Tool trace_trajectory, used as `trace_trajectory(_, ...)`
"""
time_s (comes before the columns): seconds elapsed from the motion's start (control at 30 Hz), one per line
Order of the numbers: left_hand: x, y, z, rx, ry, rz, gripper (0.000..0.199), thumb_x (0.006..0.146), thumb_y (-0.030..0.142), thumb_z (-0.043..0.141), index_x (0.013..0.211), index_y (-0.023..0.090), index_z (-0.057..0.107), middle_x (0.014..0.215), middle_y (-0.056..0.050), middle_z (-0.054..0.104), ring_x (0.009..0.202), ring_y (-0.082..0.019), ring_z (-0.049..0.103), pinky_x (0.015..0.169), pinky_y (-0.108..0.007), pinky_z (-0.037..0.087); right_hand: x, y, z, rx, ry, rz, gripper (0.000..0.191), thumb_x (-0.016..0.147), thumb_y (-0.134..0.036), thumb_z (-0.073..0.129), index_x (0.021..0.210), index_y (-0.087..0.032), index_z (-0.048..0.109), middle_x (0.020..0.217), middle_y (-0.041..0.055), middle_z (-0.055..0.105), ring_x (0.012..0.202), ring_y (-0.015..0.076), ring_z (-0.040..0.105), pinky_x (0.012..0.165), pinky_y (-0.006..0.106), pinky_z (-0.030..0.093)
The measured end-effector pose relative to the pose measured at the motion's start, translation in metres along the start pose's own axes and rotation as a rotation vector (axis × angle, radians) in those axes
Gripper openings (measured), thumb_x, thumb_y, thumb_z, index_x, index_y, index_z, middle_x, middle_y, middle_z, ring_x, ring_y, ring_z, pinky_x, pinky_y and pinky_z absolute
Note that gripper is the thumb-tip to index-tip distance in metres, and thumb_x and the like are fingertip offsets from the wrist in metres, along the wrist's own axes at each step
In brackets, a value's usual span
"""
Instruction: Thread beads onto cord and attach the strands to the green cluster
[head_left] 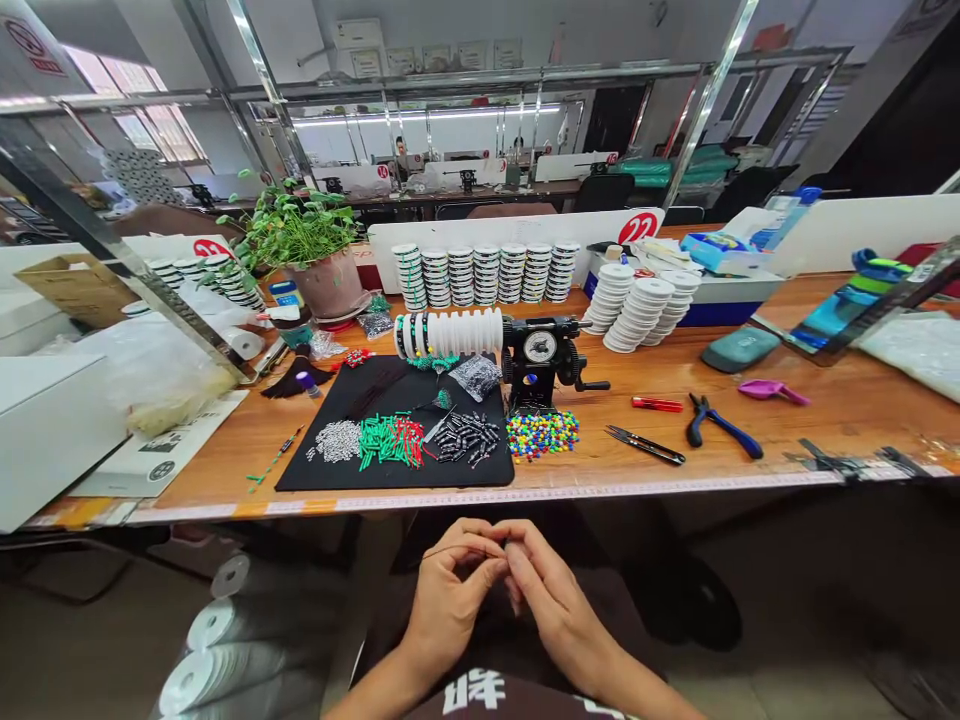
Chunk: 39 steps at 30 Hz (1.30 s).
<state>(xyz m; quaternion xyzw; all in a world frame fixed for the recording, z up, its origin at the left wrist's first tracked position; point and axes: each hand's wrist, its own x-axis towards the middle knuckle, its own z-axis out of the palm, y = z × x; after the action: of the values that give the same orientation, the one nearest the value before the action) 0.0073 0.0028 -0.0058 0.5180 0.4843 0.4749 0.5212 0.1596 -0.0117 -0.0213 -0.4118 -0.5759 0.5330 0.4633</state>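
My left hand (456,590) and my right hand (551,600) meet over my lap, just in front of the table edge. Both are closed in a pinch, fingertips touching. A thin dark strand (454,547) runs across the left fingers to where the tips meet; anything smaller between them is hidden. Beyond the hands, a black mat (390,478) bears silver beads (334,441), green tubes (379,440), red tubes (409,438) and black pieces (466,440). Coloured beads (544,434) lie beside the mat. Behind it stands a hand-cranked winder (541,360) carrying white spools (457,332).
Tweezers (645,444), blue-handled pliers (721,428) and a red tool (657,404) lie at right. Spool stacks (484,275) line the back near a potted plant (326,280). A metal post (165,290) slants at left. White rolls (214,625) stand below the table.
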Motion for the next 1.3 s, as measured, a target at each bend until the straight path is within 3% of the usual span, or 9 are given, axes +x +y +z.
trace_trajectory(0.1,0.000,0.002,-0.005,0.064,0.058,0.061,0.013,0.081,0.029,0.077,0.072,0.019,0.078,0.092,-0.008,0.066,0.086,-0.022,0.063,0.075,-0.026,0.049,0.002,0.006,-0.009,0.118,-0.038,0.066,0.039,0.100,-0.056,0.050,0.109,-0.019,0.061,0.073,0.0005,0.061,0.070,0.0189,0.060,0.071,0.031,0.048)
trace_trajectory(0.23,0.002,0.000,-0.010,0.043,0.073,0.068,0.010,0.079,0.028,0.079,0.073,0.020,0.079,0.088,-0.007,0.065,0.078,-0.019,0.060,0.067,-0.024,0.047,-0.003,0.017,-0.018,-0.013,0.097,0.126,0.042,0.094,-0.056,0.061,0.077,-0.017,0.063,0.069,0.0011,0.057,0.063,0.0159,0.051,0.059,0.026,0.040)
trace_trajectory(0.33,0.001,-0.005,-0.006,0.026,0.007,0.010,0.009,0.076,0.029,0.081,0.073,0.020,0.081,0.088,-0.007,0.064,0.075,-0.017,0.058,0.064,-0.024,0.045,-0.008,0.016,-0.014,-0.115,0.138,0.080,0.038,0.098,-0.053,0.055,0.091,-0.017,0.068,0.071,-0.0001,0.055,0.062,0.0151,0.048,0.057,0.026,0.038)
trace_trajectory(0.43,-0.001,-0.010,0.002,-0.006,-0.088,-0.053,0.010,0.075,0.029,0.081,0.072,0.020,0.082,0.090,-0.007,0.063,0.079,-0.018,0.059,0.068,-0.025,0.045,-0.011,0.009,-0.007,-0.166,0.051,0.040,0.036,0.103,-0.049,0.046,0.114,-0.020,0.063,0.074,-0.0016,0.052,0.064,0.0154,0.048,0.061,0.026,0.039)
trace_trajectory(0.53,-0.004,-0.012,0.005,0.006,-0.121,-0.069,0.009,0.076,0.029,0.080,0.073,0.021,0.083,0.087,-0.006,0.062,0.081,-0.018,0.058,0.071,-0.027,0.044,-0.015,0.010,-0.008,-0.092,-0.027,0.090,0.037,0.103,-0.050,0.045,0.123,-0.021,0.058,0.082,0.0002,0.056,0.075,0.0178,0.055,0.072,0.028,0.045)
trace_trajectory(0.6,-0.006,-0.010,0.005,0.036,-0.100,-0.071,0.006,0.075,0.028,0.081,0.074,0.023,0.084,0.085,-0.005,0.060,0.078,-0.017,0.056,0.069,-0.026,0.043,-0.018,0.016,-0.014,-0.035,-0.021,0.148,0.039,0.100,-0.053,0.050,0.117,-0.020,0.060,0.080,0.0003,0.057,0.074,0.0187,0.056,0.073,0.029,0.046)
trace_trajectory(0.77,-0.006,-0.004,0.004,0.044,-0.064,-0.079,0.004,0.071,0.023,0.082,0.074,0.025,0.084,0.083,-0.004,0.060,0.075,-0.015,0.054,0.065,-0.025,0.040,-0.030,0.030,-0.027,-0.050,0.065,0.242,0.042,0.092,-0.057,0.062,0.075,-0.018,0.065,0.071,0.0013,0.056,0.068,0.0179,0.050,0.064,0.026,0.042)
trace_trajectory(1.0,-0.007,-0.004,0.007,0.056,-0.105,-0.096,0.004,0.071,0.023,0.083,0.074,0.026,0.084,0.086,-0.004,0.059,0.077,-0.015,0.055,0.066,-0.025,0.040,-0.032,0.024,-0.018,0.056,0.113,0.288,0.039,0.087,-0.057,0.068,0.078,-0.019,0.071,0.072,0.0011,0.058,0.069,0.0173,0.050,0.065,0.024,0.043)
trace_trajectory(1.3,-0.007,-0.007,0.005,0.070,-0.114,-0.108,0.011,0.071,0.036,0.085,0.074,0.026,0.084,0.085,-0.004,0.060,0.079,-0.017,0.056,0.067,-0.026,0.041,-0.030,0.031,-0.016,-0.017,0.048,0.168,0.043,0.094,-0.058,0.058,0.082,-0.018,0.065,0.073,0.0013,0.055,0.066,0.0160,0.049,0.061,0.023,0.045)
